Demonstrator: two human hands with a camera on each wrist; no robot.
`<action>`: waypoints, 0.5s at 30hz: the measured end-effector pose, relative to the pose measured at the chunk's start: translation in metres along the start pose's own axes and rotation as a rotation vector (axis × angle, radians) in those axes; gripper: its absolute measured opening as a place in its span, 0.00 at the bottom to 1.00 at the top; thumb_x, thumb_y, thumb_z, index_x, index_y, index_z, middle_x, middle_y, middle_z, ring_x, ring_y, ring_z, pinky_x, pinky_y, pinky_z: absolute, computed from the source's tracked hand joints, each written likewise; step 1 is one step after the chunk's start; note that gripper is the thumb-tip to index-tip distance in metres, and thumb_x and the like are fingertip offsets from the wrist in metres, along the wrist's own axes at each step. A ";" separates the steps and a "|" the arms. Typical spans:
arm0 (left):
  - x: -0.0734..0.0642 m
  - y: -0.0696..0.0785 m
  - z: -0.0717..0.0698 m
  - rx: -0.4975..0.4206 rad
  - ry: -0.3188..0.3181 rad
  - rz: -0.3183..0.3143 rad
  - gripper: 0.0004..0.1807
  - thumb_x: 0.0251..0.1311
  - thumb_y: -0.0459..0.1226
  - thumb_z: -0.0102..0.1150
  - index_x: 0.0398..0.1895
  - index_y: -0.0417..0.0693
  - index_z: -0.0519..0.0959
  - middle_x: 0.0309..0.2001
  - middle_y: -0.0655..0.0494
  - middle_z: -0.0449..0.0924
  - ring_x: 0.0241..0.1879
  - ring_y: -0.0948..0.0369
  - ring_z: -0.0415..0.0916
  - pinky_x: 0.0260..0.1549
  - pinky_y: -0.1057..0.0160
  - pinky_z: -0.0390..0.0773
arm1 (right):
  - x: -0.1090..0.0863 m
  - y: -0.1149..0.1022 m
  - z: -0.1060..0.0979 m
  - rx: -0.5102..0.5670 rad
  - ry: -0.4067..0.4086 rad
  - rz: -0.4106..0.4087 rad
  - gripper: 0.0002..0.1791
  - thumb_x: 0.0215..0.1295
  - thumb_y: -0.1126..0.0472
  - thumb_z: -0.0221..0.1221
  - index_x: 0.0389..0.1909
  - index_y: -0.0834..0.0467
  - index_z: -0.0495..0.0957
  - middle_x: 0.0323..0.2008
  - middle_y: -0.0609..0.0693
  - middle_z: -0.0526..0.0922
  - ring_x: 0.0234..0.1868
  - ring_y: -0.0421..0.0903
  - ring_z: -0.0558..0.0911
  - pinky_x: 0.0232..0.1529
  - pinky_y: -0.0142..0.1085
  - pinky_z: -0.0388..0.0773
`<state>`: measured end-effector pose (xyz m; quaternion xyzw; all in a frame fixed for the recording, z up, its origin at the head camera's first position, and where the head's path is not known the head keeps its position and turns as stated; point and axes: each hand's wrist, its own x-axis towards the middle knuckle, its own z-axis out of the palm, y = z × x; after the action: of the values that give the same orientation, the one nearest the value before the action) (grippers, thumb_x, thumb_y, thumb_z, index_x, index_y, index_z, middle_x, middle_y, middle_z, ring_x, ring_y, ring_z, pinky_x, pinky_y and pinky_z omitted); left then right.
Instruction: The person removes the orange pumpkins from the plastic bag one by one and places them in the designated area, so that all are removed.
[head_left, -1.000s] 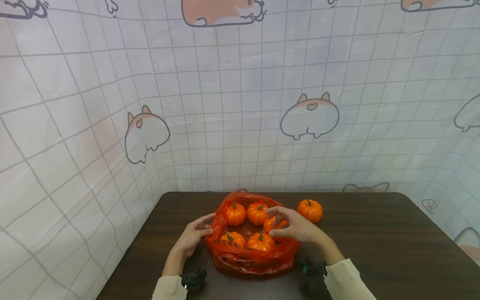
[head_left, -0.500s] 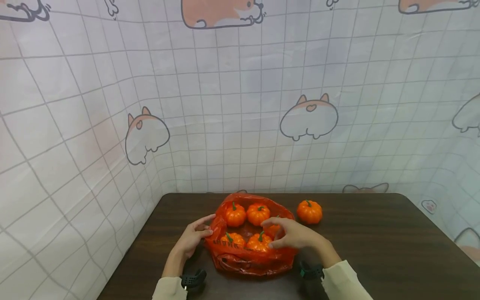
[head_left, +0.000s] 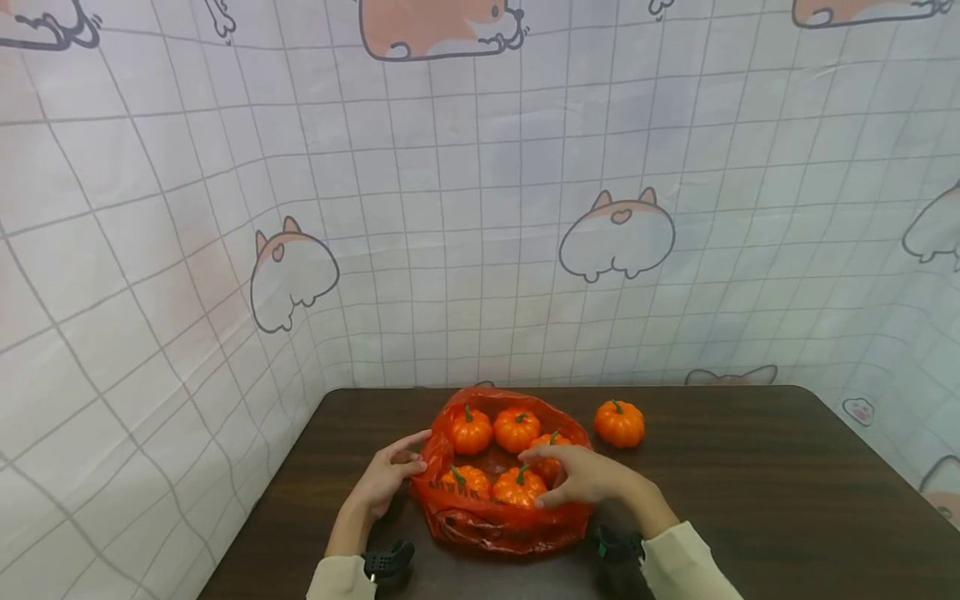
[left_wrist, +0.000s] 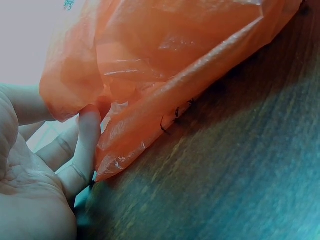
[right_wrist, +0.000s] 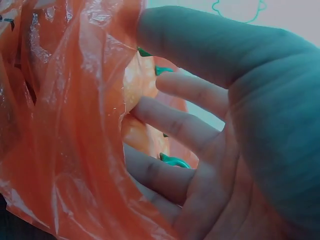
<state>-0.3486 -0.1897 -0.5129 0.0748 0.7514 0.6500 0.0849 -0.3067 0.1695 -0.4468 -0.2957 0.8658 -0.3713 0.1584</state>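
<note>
A red plastic bag (head_left: 510, 527) lies mouth up on the table, with several small orange pumpkins (head_left: 471, 431) with green stems inside. At its left side my left hand (head_left: 381, 479) pinches the bag's rim between thumb and fingers; in the left wrist view the plastic (left_wrist: 175, 45) drapes over the thumb. My right hand (head_left: 588, 479) reaches over the right rim with its fingers apart and fairly straight. In the right wrist view its fingers (right_wrist: 172, 120) extend inside the bag close to a pumpkin (right_wrist: 137, 85), while the thumb is at the rim. The hand covers part of the right-hand pumpkin (head_left: 553, 440).
One more pumpkin (head_left: 619, 423) sits outside the bag, behind it to the right. The dark wood table (head_left: 750, 483) ends at a hanging cloth (head_left: 465, 317) with a grid and dog drawings. Each wrist wears a black camera.
My right hand has shifted slightly left and toward the near side over the bag, uncovering the back right pumpkin more. The left hand and the bag stay nearly in place.
</note>
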 end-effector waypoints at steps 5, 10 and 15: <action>0.000 -0.001 0.001 -0.006 -0.004 0.000 0.29 0.68 0.30 0.59 0.73 0.47 0.71 0.38 0.54 0.80 0.39 0.58 0.77 0.39 0.59 0.79 | 0.000 0.000 0.003 0.033 -0.030 0.017 0.38 0.61 0.54 0.72 0.72 0.47 0.70 0.69 0.55 0.74 0.28 0.39 0.77 0.34 0.35 0.77; -0.001 0.000 0.001 -0.006 -0.013 0.004 0.29 0.69 0.30 0.59 0.73 0.47 0.71 0.38 0.54 0.80 0.38 0.59 0.77 0.38 0.60 0.79 | 0.000 -0.001 0.006 0.040 -0.054 0.009 0.41 0.60 0.59 0.73 0.73 0.44 0.69 0.72 0.55 0.70 0.28 0.40 0.77 0.34 0.35 0.77; -0.001 0.000 0.000 -0.005 -0.015 0.001 0.30 0.69 0.30 0.59 0.74 0.47 0.70 0.38 0.54 0.80 0.38 0.59 0.78 0.37 0.59 0.80 | 0.001 0.000 0.007 0.035 -0.053 0.008 0.43 0.59 0.60 0.73 0.75 0.44 0.66 0.73 0.56 0.69 0.29 0.39 0.78 0.37 0.34 0.77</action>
<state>-0.3475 -0.1895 -0.5132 0.0801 0.7492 0.6512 0.0904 -0.3040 0.1647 -0.4519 -0.2992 0.8558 -0.3779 0.1877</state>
